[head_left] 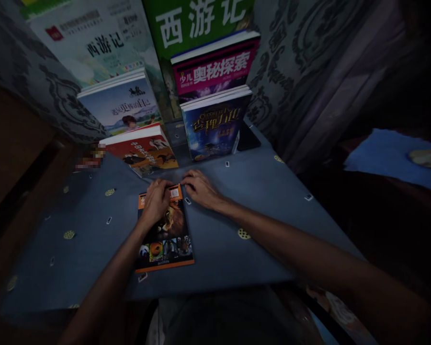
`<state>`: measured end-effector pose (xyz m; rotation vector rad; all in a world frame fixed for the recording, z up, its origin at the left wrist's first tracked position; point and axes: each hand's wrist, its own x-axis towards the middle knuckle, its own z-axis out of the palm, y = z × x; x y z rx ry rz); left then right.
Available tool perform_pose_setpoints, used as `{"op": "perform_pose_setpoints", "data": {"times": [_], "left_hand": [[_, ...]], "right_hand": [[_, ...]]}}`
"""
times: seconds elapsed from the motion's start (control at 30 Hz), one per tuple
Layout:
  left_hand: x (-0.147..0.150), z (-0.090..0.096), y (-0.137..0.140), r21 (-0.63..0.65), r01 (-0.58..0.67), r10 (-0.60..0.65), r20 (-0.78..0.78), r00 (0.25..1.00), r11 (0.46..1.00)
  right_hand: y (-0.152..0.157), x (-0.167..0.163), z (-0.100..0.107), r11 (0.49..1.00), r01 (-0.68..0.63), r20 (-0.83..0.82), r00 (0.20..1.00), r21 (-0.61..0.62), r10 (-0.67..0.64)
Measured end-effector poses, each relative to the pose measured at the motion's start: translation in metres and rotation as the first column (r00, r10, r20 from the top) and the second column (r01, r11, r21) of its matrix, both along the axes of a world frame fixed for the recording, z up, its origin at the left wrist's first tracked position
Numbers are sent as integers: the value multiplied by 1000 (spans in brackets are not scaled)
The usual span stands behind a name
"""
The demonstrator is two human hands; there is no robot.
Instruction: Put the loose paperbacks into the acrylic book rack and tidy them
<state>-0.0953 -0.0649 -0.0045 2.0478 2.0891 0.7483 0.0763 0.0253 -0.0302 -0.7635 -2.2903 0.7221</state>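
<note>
A book with a black and orange cover (172, 223), showing a roaring lion and a row of smaller animal pictures, lies closed on the table. My left hand (157, 200) rests over its upper left part, fingers stretched toward the top edge and covering some of the title. At the book's top right corner, the bent fingers of my right hand (198, 187) close on the edge. The right thumb is partly hidden beneath the fingers.
Behind my hands stand a red book (147, 153), a dark blue book (215, 127), a light blue book (125, 108), a magenta book (215, 69) and two larger ones. A dark flat object (249, 138) lies beside them. A blue patterned cloth (258, 258) covers the table.
</note>
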Motion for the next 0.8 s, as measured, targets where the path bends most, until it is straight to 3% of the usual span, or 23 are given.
{"op": "perform_pose_setpoints", "data": {"times": [0.2,0.6,0.8], "left_hand": [[0,-2,6,30,-50,47,93,995,998],[8,3,-3,88,-20,25,-56,998,996],[12,6,-3,27,-20,25,-213,977,999]], "right_hand": [[-1,0,2,1000,-5,32,999,-3,5],[-1,0,6,1000,-9,32,999,1,9],[-8,3,14,988,-84,234,971,132,52]]}}
